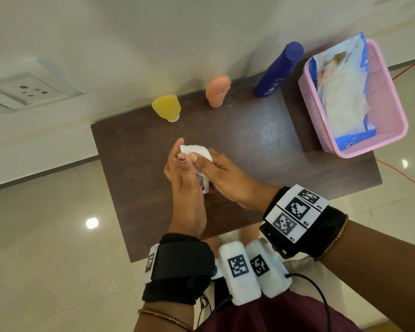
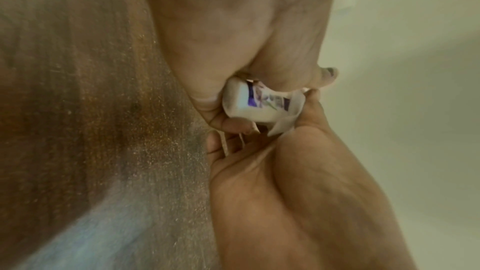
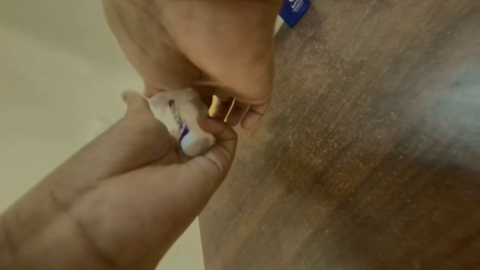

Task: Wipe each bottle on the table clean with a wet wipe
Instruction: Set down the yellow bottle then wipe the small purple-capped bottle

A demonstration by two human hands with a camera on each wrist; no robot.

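Observation:
My left hand (image 1: pixel 185 171) grips a small white bottle (image 1: pixel 203 182) with a purple label, holding it above the middle of the dark wooden table (image 1: pixel 261 144). My right hand (image 1: pixel 213 164) holds a white wet wipe (image 1: pixel 198 149) folded over the bottle's upper end. In the left wrist view the bottle (image 2: pixel 255 102) sits between my left hand's thumb and fingers, with the wipe (image 2: pixel 288 119) against its far end. The right wrist view shows the bottle (image 3: pixel 193 138) in my left palm and the wipe (image 3: pixel 179 95) bunched around its top.
A yellow bottle (image 1: pixel 167 109), a peach bottle (image 1: pixel 218 91) and a tall blue bottle (image 1: pixel 279 70) stand along the table's far edge by the wall. A pink mesh basket (image 1: pixel 388 97) holding an opened wipes pack (image 1: pixel 340 92) sits at the back right.

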